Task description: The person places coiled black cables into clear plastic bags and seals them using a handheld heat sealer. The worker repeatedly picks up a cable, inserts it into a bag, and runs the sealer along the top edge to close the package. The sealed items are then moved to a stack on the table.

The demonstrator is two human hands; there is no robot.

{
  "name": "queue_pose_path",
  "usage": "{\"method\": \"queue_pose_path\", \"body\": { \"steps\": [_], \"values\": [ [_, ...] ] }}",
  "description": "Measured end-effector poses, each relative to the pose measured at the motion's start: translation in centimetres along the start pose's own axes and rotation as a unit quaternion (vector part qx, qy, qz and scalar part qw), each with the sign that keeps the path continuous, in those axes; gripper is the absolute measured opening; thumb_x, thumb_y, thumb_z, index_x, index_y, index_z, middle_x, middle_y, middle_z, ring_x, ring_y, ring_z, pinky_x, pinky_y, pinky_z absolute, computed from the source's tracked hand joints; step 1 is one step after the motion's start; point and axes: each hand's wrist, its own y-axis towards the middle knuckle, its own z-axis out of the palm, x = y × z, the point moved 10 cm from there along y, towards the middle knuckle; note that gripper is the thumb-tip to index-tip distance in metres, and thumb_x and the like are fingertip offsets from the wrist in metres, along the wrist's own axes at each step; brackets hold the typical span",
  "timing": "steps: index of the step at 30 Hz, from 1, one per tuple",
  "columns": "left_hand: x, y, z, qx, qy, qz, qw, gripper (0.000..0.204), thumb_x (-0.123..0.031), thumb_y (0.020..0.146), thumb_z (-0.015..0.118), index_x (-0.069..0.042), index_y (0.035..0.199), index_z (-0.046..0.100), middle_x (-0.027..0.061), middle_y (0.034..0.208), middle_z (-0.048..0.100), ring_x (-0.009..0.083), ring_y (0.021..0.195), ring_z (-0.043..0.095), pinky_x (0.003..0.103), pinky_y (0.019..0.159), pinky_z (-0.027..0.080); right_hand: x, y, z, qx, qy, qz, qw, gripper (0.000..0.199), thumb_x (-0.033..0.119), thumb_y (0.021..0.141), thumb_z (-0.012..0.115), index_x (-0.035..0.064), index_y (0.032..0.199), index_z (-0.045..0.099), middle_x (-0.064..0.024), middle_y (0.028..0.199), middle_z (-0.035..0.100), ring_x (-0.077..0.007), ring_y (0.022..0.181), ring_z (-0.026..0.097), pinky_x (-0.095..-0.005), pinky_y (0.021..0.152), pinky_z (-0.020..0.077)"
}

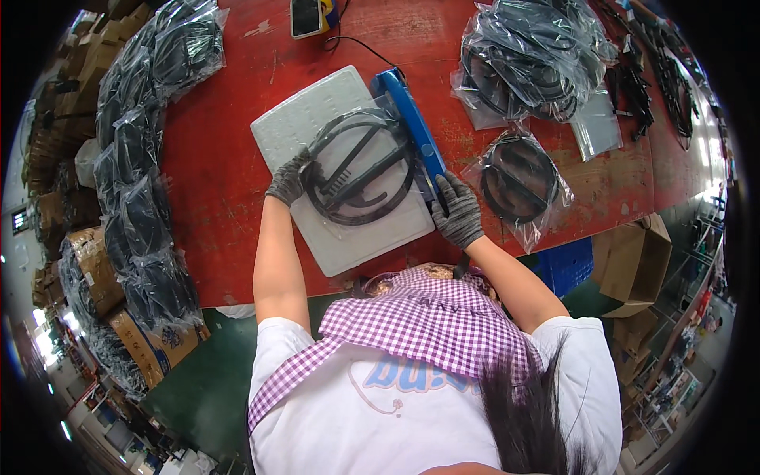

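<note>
A clear plastic bag (366, 207) lies on a white foam board (352, 252) and holds a coiled black hose or cable, a black bar and a small comb-like part. My left hand (293, 179), in a grey glove, grips the bag's left edge. Along the bag's right side stretches a long blue heat sealer (417, 127) with a black cord at its far end. Its near end is under my gloved right hand (457, 212), the fingers closed over it. Whether the bag's mouth is inside the sealer is hidden.
Another bagged black coil (518, 178) lies to the right on the red table (229, 158). Behind it rises a pile of bagged coils (538, 59). Several filled bags (138, 198) line the left edge. An open cardboard box (633, 261) stands beyond the near right edge.
</note>
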Motion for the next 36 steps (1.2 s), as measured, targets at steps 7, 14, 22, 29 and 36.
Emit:
{"method": "queue_pose_path", "body": {
  "steps": [7, 14, 22, 29, 36],
  "values": [
    [-2.3, -0.8, 0.9, -0.028, 0.306, 0.089, 0.948, 0.023, -0.025, 0.074, 0.062, -0.007, 0.087, 0.058, 0.0051, 0.071, 0.058, 0.0165, 0.063, 0.055, 0.028, 0.057, 0.046, -0.2, -0.1, 0.2, -0.002, 0.004, 0.012, 1.000, 0.050, 0.016, 0.065, 0.056, 0.0048, 0.112, 0.044, -0.0205, 0.112, 0.044, -0.0359, 0.095, 0.047, -0.0426, 0.082, 0.0382],
    [-4.1, -4.2, 2.0, -0.182, 0.646, 0.117, 0.732, 0.058, -0.057, 0.070, 0.050, -0.002, 0.088, 0.058, 0.0129, 0.070, 0.058, 0.0197, 0.064, 0.056, 0.032, 0.059, 0.043, -0.2, -0.2, 0.1, -0.001, 0.006, 0.019, 1.000, 0.048, 0.013, 0.065, 0.055, 0.0045, 0.111, 0.045, -0.0209, 0.110, 0.045, -0.0358, 0.094, 0.048, -0.0413, 0.081, 0.0395],
    [7.1, -7.6, -2.9, -0.150, 0.254, 0.046, 0.954, 0.035, -0.032, 0.074, 0.060, -0.001, 0.088, 0.056, 0.0048, 0.073, 0.055, 0.0132, 0.064, 0.051, 0.027, 0.057, 0.044, -0.3, -0.7, -0.3, -0.017, -0.008, 0.016, 1.000, 0.047, 0.019, 0.067, 0.054, 0.0061, 0.111, 0.045, -0.0208, 0.109, 0.047, -0.0351, 0.094, 0.049, -0.0430, 0.082, 0.0381],
    [10.1, -7.8, 1.9, 0.059, -0.057, 0.012, 0.997, 0.027, -0.013, 0.079, 0.055, -0.006, 0.104, 0.053, 0.0033, 0.094, 0.057, 0.0126, 0.083, 0.053, 0.026, 0.068, 0.045, -0.6, -1.0, -0.8, -0.037, -0.017, 0.024, 0.999, 0.044, 0.021, 0.068, 0.055, 0.0069, 0.109, 0.048, -0.0183, 0.110, 0.048, -0.0327, 0.094, 0.050, -0.0402, 0.081, 0.0392],
    [10.5, -6.5, 0.5, 0.001, -0.028, 0.127, 0.992, 0.026, -0.014, 0.078, 0.056, -0.004, 0.102, 0.053, 0.0046, 0.099, 0.057, 0.0156, 0.089, 0.054, 0.027, 0.077, 0.044, -1.0, -1.1, -2.9, -0.039, 0.216, 0.087, 0.972, 0.043, 0.022, 0.071, 0.054, 0.0058, 0.111, 0.046, -0.0134, 0.109, 0.049, -0.0253, 0.088, 0.051, -0.0346, 0.080, 0.0402]
  ]
}}
